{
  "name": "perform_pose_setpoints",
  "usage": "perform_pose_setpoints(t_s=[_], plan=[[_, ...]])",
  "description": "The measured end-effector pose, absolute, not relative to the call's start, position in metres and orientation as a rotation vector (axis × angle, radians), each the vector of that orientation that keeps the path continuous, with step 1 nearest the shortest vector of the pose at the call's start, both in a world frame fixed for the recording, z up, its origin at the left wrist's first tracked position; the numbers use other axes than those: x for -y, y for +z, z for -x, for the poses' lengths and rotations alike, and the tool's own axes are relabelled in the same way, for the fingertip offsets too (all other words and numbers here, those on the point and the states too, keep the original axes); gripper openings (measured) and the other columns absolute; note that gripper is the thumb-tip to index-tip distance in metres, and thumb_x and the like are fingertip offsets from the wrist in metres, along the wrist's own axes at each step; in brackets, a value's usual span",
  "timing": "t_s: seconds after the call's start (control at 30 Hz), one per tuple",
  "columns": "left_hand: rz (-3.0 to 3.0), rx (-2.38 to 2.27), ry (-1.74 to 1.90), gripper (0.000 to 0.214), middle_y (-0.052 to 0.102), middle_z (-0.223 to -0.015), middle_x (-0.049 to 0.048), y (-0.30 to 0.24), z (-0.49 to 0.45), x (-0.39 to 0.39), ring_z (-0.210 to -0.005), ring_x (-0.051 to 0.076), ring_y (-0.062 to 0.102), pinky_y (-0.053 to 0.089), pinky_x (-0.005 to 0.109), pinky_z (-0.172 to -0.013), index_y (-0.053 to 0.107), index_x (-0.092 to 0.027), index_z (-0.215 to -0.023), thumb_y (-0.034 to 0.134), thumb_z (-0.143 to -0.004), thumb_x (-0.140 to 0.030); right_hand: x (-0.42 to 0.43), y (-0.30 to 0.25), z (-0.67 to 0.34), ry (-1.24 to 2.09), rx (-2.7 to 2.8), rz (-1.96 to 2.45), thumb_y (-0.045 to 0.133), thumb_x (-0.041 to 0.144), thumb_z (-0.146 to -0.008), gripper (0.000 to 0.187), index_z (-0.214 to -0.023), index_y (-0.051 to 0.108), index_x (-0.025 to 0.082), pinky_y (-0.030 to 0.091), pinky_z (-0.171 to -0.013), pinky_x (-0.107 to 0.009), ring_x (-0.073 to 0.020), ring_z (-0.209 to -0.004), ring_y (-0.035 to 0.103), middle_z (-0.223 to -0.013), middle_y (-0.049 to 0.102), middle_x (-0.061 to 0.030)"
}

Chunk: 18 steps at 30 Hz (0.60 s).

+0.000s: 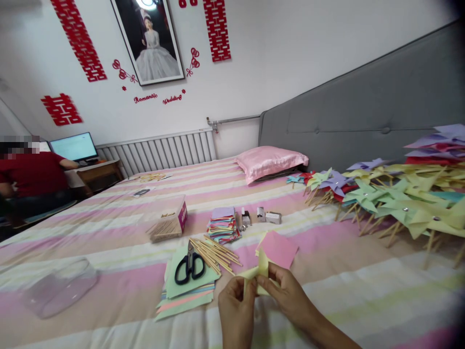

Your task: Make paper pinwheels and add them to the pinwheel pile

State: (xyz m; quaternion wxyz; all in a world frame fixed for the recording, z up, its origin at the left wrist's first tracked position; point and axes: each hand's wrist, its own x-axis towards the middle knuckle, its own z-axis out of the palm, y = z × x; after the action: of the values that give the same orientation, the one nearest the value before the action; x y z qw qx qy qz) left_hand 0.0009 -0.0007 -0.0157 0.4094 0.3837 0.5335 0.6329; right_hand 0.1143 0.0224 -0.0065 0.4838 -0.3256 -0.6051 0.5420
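Note:
Between both hands is a piece of pale yellow paper (263,264), partly folded and curled. My left hand (238,303) pinches its near left part, and my right hand (286,291) grips the right side with thumb and fingers closed. Just beyond them lies pink paper (279,248) flat on the bed. To the left, black-handled scissors (189,265) rest on a stack of coloured paper sheets (189,303), green on top. Thin wooden sticks (214,252) fan out beside the scissors. My fingers cover part of the yellow paper.
Finished paper pinwheels (399,198) pile up at right by the grey headboard (348,102). Beyond the hands are a stack of small coloured papers (223,225), small boxes (273,217), a clear box of sticks (169,225) and a pink pillow (271,162). A person in red (32,177) sits far left.

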Motion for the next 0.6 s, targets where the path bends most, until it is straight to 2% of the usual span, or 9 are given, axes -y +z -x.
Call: perform_pose_setpoints(t_s=[0.3, 0.6], plan=[[-0.845, -1.301, 1.602, 0.029, 0.068, -0.057, 0.006, -0.0071, -0.0048, 0.0023, -0.048, 0.014, 0.056, 0.039, 0.02, -0.044, 0.066, -0.011, -0.064, 0.074, -0.052, -0.037, -0.0232, -0.006, -0.1145, 1.31, 1.496, 0.788, 0.05, 0.034, -0.081, 0.028, -0.094, 0.061, 0.012, 0.044, -0.074, -0.029, -0.0194, -0.079, 0.057, -0.082, 0.065, -0.0048], [-0.859, -1.342, 1.571, 0.032, 0.06, -0.044, 0.0008, -0.0071, -0.0033, 0.0022, -0.038, 0.009, 0.047, 0.031, 0.018, -0.039, 0.062, -0.011, -0.061, 0.074, -0.05, -0.04, -0.0229, -0.006, -0.116, 1.317, 1.489, 0.764, 0.05, 0.035, -0.08, 0.029, -0.093, 0.062, 0.013, 0.044, -0.076, -0.031, -0.0207, -0.08, 0.057, -0.082, 0.065, -0.0055]])
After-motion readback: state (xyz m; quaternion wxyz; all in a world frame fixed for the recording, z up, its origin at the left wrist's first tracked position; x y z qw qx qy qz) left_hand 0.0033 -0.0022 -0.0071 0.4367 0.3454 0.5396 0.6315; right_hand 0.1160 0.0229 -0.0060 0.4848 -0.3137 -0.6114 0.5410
